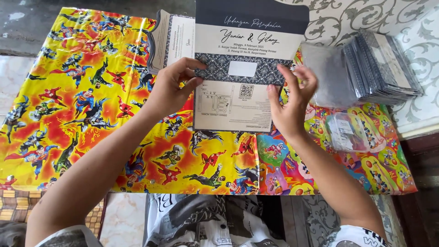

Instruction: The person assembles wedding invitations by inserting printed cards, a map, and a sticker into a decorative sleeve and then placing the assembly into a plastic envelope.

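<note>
Head view | unfolded card [238, 77]: dark, cream, patterned panels | both hands' fingers pinch its edges

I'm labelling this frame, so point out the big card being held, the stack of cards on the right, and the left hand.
big card [249, 43]: head view, cream middle band.
stack of cards [382, 66]: head view, top card.
left hand [171, 87]: head view, back of hand.

The card [250, 68] runs off the top edge at twelve o'clock, and its small print is too fine to make out. The left hand [171, 87] hides part of a second card [171, 39]. At three o'clock, the contents of a clear bag [348, 131] are blurred.
</note>
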